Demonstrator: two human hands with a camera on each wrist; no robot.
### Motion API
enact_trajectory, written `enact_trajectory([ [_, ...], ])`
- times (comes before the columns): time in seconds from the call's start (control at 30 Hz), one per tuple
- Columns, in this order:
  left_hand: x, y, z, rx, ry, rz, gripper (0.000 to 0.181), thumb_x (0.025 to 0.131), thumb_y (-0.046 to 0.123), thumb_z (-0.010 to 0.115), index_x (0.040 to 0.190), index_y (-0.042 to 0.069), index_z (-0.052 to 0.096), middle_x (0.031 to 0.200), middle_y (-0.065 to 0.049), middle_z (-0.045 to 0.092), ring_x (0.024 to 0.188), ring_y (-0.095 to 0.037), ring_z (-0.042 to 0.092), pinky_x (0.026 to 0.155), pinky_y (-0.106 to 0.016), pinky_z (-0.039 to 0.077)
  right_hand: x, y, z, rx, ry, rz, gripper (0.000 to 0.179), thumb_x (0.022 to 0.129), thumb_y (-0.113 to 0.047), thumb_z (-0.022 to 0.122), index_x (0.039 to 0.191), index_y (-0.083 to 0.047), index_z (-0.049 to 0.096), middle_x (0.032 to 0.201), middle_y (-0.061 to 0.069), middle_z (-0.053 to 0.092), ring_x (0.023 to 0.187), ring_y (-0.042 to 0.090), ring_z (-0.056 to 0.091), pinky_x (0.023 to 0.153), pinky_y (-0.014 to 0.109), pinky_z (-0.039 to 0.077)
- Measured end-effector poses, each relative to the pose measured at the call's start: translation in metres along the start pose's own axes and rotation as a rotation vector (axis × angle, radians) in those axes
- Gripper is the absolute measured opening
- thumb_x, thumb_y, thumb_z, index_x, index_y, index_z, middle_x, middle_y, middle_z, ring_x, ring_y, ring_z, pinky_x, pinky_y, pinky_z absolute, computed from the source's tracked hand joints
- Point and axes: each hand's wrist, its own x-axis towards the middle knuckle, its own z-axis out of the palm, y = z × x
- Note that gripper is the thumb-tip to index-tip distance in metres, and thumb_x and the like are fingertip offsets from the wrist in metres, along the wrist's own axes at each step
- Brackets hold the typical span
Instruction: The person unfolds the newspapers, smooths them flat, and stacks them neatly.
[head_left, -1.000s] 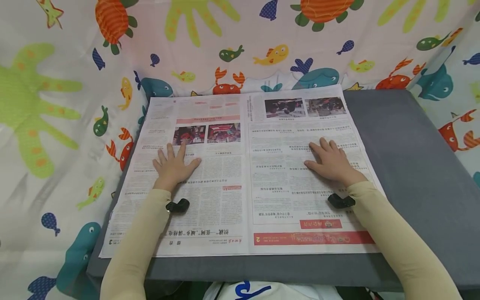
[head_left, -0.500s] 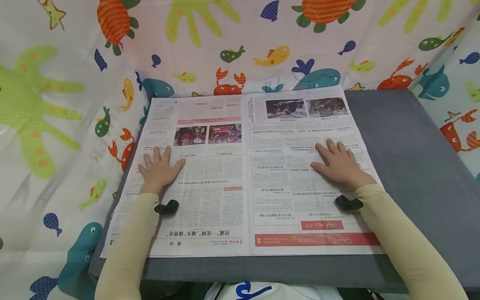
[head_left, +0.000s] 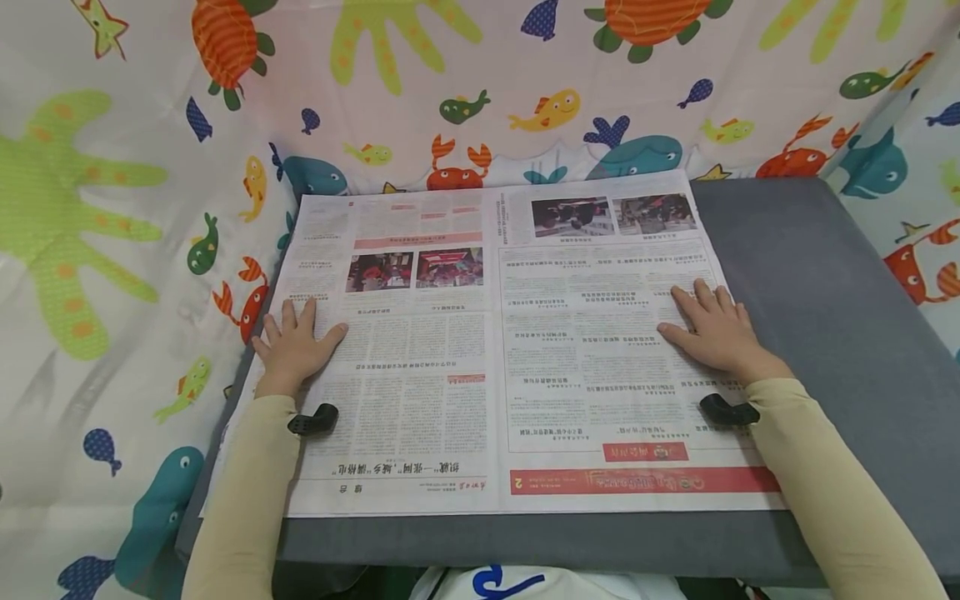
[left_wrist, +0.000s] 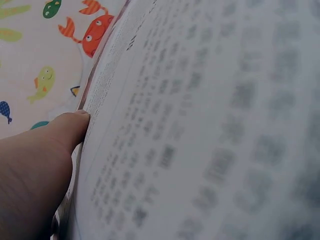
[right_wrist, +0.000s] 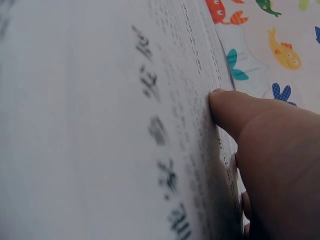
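Note:
A newspaper (head_left: 420, 350) lies spread flat, its print upside down in the head view, with a fold down the middle. My left hand (head_left: 294, 354) rests on the left page near its outer edge, fingers spread and straight. On the right page, close to the outer edge, my right hand (head_left: 718, 335) rests with its fingers extended toward the far side. In the left wrist view the thumb (left_wrist: 70, 127) touches the paper. The right wrist view shows that thumb (right_wrist: 235, 107) against the printed sheet too. Neither hand grips anything.
The newspaper covers most of a grey table (head_left: 817, 333), whose bare surface shows at the right and along the front edge. A white cloth (head_left: 420, 117) printed with sea animals hangs behind and at the sides. Black wrist devices (head_left: 315, 419) sit on both wrists.
Both hands have slid outward over the newspaper, the left hand toward the left edge and slightly nearer, the right hand toward the right edge. The newspaper stays in place.

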Motion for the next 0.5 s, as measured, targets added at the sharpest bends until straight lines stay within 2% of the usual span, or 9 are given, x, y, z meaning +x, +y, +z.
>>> enact_trajectory([
  [0.5,-0.0001,0.0017,0.0033,0.008,0.005,0.005,0.097,0.096,0.067,0.045,0.165,0.01,0.007,0.168,-0.029,-0.013,0.149,-0.061,-0.019,0.11,-0.082,-0.014,-0.0049,-0.0016,0.002,-0.008,-0.004,0.02,0.088,0.102,-0.06,0.043,0.164,-0.007,0.01,0.167,0.032,-0.007,0.15,0.062,-0.009,0.115,0.078,-0.003],
])
